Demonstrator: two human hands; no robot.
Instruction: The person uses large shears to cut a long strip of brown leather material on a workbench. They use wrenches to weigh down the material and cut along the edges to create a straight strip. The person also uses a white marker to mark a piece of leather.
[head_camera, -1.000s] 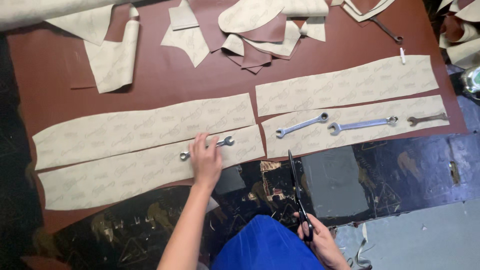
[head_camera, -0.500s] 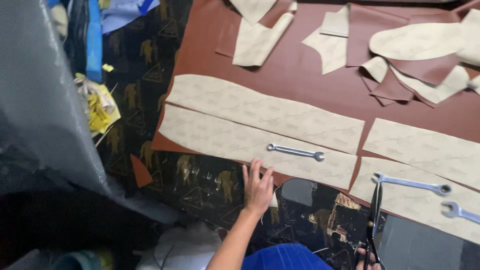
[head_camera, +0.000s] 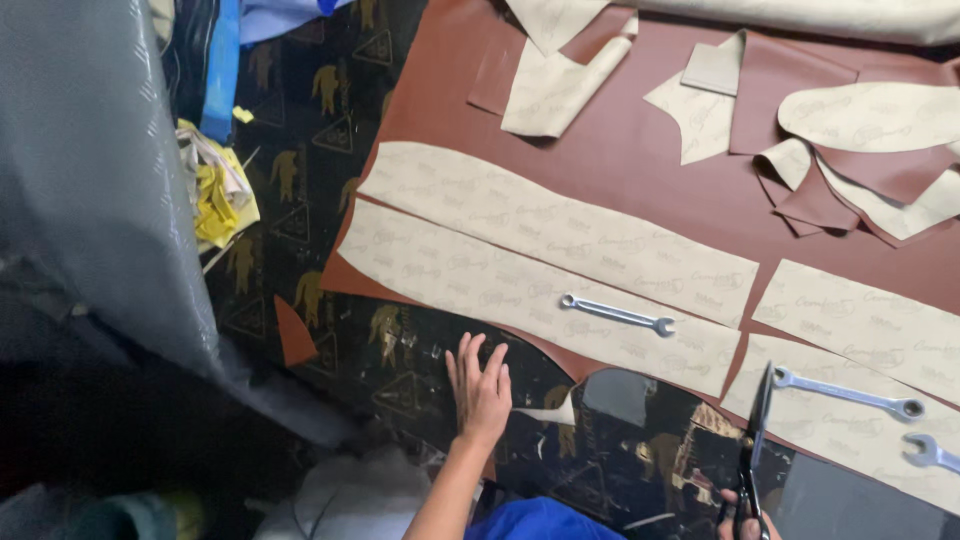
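Two hands are in view: the left hand (head_camera: 480, 385) lies flat, fingers spread and holding nothing, on the dark patterned floor covering (head_camera: 300, 150) just below the lower edge of the brown leather sheet (head_camera: 640, 150), while the right hand (head_camera: 745, 520), mostly cut off at the bottom edge, has its grip closed around the handles of black scissors (head_camera: 755, 440) whose blades point up toward the leather. Long beige paper patterns (head_camera: 520, 270) lie on the sheet, the near one weighted by a silver wrench (head_camera: 617, 314); another wrench (head_camera: 850, 392) rests on the pattern to the right, close beside the scissor tips. By the look of it, cutting around the patterns is under way, with part of the lower edge already trimmed. The next cut seems to call for steadying the leather with the free hand and setting the blades at the pattern's edge.
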